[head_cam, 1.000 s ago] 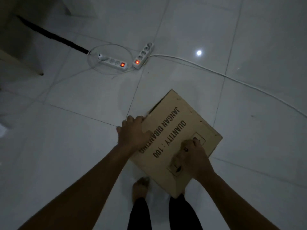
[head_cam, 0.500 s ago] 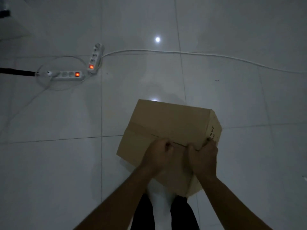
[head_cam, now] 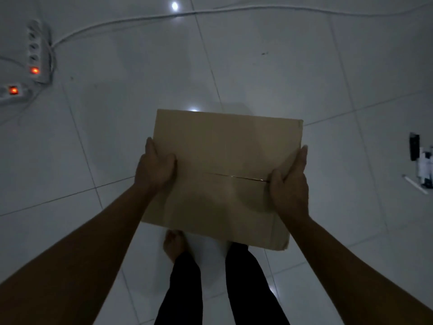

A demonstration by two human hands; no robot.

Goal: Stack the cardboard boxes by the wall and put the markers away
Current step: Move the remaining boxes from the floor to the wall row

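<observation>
Cardboard box [head_cam: 225,160] is held off the tiled floor [head_cam: 117,137], roughly level, top face toward the camera, in front of the person's legs. A taped centre seam [head_cam: 236,177] shows on the top face, flaps shut.

Left hand [head_cam: 155,167]: curled round the box's left edge, thumb on the top face, fingers hidden underneath. Right hand [head_cam: 289,181]: flatter, palm pressed to the right side, thumb on top. Both hands have hold of the box and nothing else.

Step in hand, as judged: carrying one box toward the stacking spot. No wall and no other box in view, so the destination cannot be placed.

At right edge, well apart from the box: small dark and white objects on the floor [head_cam: 419,160], possibly the markers; too dim to confirm. Two power strips [head_cam: 35,52] with lit red switches at far left, white cable [head_cam: 140,19] running across the top.

Next move calls for a level carry, stepping clear of the cable and strips.
</observation>
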